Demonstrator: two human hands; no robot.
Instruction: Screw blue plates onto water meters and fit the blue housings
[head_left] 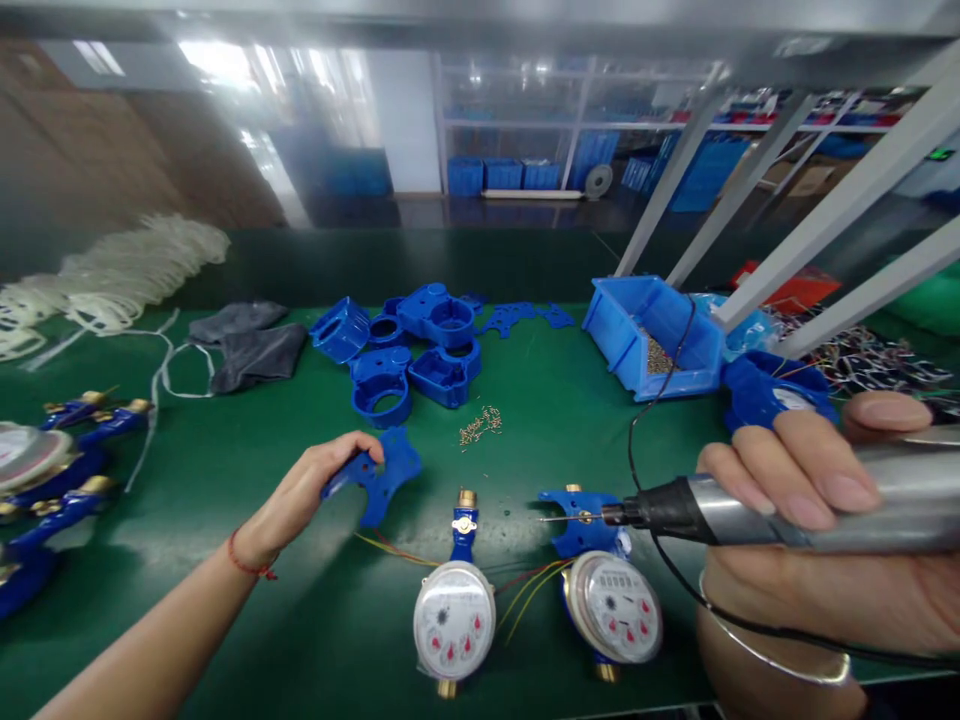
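Note:
My left hand (330,475) grips a flat blue plastic plate (394,468) with cutouts, held above the green bench. In my right hand (795,490) is a silver electric screwdriver (810,490), its thin bit pointing left. Below the bit, from this view, another blue plate (574,540) lies over the upper pipe of the right water meter (616,608). The left water meter (454,618) lies face up between my hands, its brass fitting and blue pipe uncovered. Thin red and yellow wires come out beside both meters. A small heap of screws (480,427) lies farther back.
Several blue plastic housings (382,385) and flat plates (508,317) lie at the back. A blue bin (637,345) of screws stands back right, near slanted metal posts (847,180). A grey cloth (259,350), white straps (112,270) and more meters (37,460) are at left.

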